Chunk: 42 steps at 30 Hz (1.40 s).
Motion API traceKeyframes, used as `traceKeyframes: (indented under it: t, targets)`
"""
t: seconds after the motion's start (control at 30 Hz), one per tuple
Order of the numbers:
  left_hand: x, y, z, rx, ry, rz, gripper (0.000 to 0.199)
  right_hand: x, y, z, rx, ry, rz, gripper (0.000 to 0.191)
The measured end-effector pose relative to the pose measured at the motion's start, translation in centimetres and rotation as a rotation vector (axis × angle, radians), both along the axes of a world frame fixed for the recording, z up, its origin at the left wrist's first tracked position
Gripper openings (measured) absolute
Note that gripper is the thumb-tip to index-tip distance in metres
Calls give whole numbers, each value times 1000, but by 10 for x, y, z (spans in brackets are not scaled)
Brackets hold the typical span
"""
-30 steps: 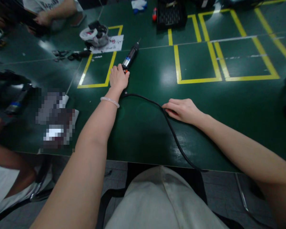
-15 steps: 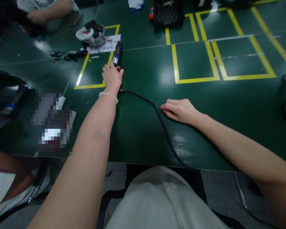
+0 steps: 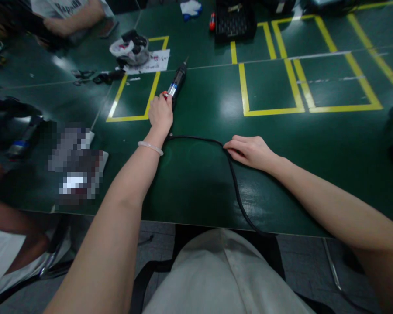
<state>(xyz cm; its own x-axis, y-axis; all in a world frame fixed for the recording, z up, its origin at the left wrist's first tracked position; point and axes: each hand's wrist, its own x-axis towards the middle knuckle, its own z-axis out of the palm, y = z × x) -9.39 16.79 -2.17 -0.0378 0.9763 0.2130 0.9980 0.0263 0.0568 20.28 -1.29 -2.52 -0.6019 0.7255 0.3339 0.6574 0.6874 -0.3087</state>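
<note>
My left hand [image 3: 161, 114] is closed around the rear part of an electric screwdriver [image 3: 177, 83], black with a blue and silver band. The screwdriver's thin bit points away from me, up and to the right; its back end is hidden by the hand. A black cord [image 3: 235, 183] emerges beside my left wrist and bends across the table to the front edge. My right hand [image 3: 247, 150] rests on the tabletop with fingers curled together. Its fingertips meet the bend of the cord, and no object shows inside them.
Yellow tape outlines [image 3: 273, 112] mark the green table [image 3: 196, 183]. Beyond my left hand, a clear bag of parts [image 3: 131, 50] sits on a paper sheet [image 3: 160, 61]. A black tray [image 3: 234, 26] and a glove [image 3: 190, 8] lie at the back. Other people sit at left.
My left hand has moved slightly right, and the screwdriver has swung so its tip points further right. The cord has shifted right, up to my right fingertips. My right hand stays nearly still.
</note>
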Motion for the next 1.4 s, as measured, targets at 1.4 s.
traceKeyframes:
  t: [1.4]
  targets:
    - [79,-164,16,-98,-21,-773,71,-9,4,20,-1257,968,-256,38]
